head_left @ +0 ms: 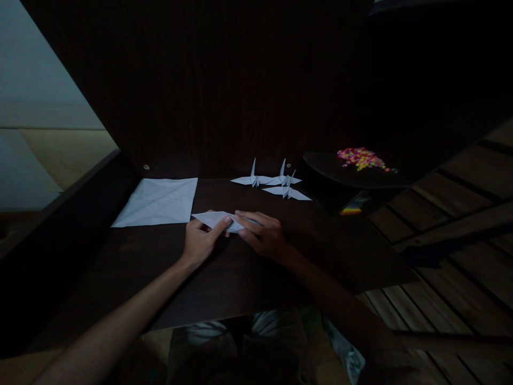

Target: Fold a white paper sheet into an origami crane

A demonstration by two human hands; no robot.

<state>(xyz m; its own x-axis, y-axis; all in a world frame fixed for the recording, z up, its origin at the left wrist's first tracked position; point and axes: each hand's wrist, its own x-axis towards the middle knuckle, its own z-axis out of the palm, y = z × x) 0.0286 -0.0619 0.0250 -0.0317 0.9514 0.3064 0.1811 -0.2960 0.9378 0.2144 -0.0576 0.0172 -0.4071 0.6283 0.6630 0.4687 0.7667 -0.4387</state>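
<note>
A folded piece of white paper (214, 218), narrow and pointed at its left end, is held just above the dark tabletop. My left hand (201, 239) grips it with the thumb on top and the fingers underneath. On its right part lie the fingers of my right hand (262, 231), closed on the paper and covering that end. Behind my hands stand three white origami cranes (287, 192) with their wings spread. Flat on the table to the left lies a creased white paper sheet (160, 202).
A dark wooden table (192, 299) meets a tall back panel (200, 96) and a raised left side board (60, 224). At right, a small rounded shelf (320, 163) bears a pile of pink and yellow bits (363, 159). Wooden slats (449, 256) run along the far right.
</note>
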